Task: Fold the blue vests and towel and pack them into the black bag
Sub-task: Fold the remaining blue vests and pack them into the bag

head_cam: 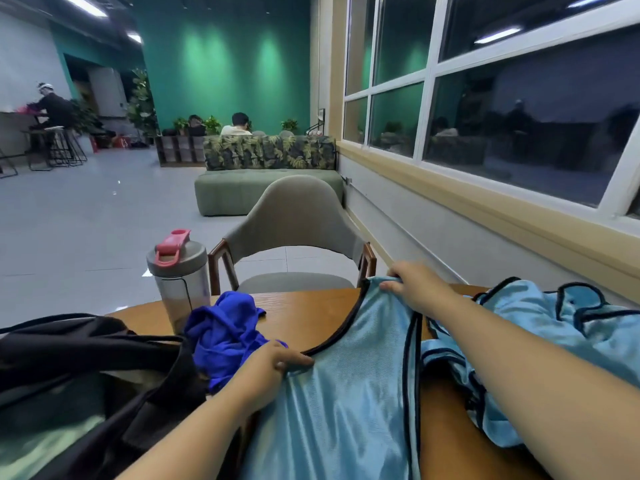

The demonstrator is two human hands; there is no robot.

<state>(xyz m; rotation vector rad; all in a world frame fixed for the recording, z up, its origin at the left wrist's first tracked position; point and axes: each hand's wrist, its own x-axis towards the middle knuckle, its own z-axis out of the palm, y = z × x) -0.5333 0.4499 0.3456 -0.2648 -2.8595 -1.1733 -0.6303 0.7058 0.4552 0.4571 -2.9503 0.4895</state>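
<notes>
Dim indoor scene lit by long ceiling strip lights (85, 4) at 11 o'clock. Spotlights cast pale pools on the deep green back wall (221, 60). The dark panes of the white-framed window (519, 109) at 2 o'clock mirror the room and lights. The glossy grey floor (86, 216) shows small glints. Wide-angle distortion bends the edges; the distance looks soft.

Office lounge: sofa (270, 188), bar stools (65, 147), potted plants (142, 102), people seated at counter.

L hand (273, 363) near, thumb and fingers pinching; R hand (414, 284) reached further fwd, fingers curled in grip; both forearms bare, extended
</notes>
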